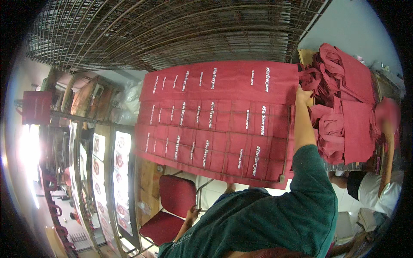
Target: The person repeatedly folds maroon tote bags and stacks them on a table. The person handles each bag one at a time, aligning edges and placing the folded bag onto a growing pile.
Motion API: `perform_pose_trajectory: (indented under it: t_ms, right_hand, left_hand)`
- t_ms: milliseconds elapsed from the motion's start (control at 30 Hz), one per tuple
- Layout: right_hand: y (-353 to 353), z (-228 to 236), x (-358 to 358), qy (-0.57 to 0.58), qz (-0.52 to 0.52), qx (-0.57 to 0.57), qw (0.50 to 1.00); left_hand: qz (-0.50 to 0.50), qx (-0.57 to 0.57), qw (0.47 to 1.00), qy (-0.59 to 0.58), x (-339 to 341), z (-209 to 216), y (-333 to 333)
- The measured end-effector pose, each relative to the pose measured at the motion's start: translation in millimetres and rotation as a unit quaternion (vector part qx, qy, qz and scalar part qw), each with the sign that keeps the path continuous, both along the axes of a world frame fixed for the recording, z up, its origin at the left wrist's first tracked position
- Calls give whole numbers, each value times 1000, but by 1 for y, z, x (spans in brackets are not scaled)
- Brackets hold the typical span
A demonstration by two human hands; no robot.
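Observation:
Rows of red fabric bags [215, 114] with white print lie flat and overlapping on a wire rack shelf. My right arm, in a green sleeve, reaches up to their far right edge. There my right hand [304, 93] has its fingers closed on the edge of a red bag [282, 84]. Just right of it, red bags with handles [333, 124] are heaped in piles. Low on the left, my left hand [193, 212] is curled beside the thin metal frame of a red chair [177, 195]; what it holds, if anything, is unclear.
Raised wire rack shelves [180, 34] hang over the far side. Another person's arm [388, 150] holds a blurred red item at the far right. Lit panels with round red prints [122, 180] stand at left. Clear plastic wrapping [129, 98] lies beyond the rack's left end.

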State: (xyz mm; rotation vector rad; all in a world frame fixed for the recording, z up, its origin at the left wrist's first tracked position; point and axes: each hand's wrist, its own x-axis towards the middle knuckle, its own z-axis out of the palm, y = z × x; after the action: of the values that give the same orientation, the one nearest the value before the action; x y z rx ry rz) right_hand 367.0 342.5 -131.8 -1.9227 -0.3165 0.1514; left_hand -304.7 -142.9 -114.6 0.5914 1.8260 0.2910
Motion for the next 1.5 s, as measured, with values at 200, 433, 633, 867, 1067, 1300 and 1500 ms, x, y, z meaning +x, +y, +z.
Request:
perform_pose_trajectory:
  t_ms: [200, 433, 633, 867, 1067, 1300, 1500]
  right_hand:
    - [-52, 93, -66, 227, 21, 240, 944]
    - [-136, 150, -62, 227, 160, 319, 906]
    - [-261, 189, -19, -372, -4, -35, 927]
    - [-384, 39, 35, -114, -238, -53, 963]
    - [-383, 79, 37, 267, -76, 272, 921]
    - [-418, 134, 36, 313, -4, 310, 898]
    - [-475, 173, 32, 257, 47, 349, 900]
  left_hand:
    - [54, 22, 995, -83, 0, -26, 5]
    - [-196, 43, 980, -11, -1, -42, 67]
    - [-349, 282, 886, 114, 117, 55, 157]
    - [-439, 554, 703, 80, 308, 91, 327]
    - [-530, 547, 640, 95, 457, 69, 415]
    - [-546, 514, 643, 155, 525, 45, 444]
    - [-540, 514, 648, 154, 545, 31, 453]
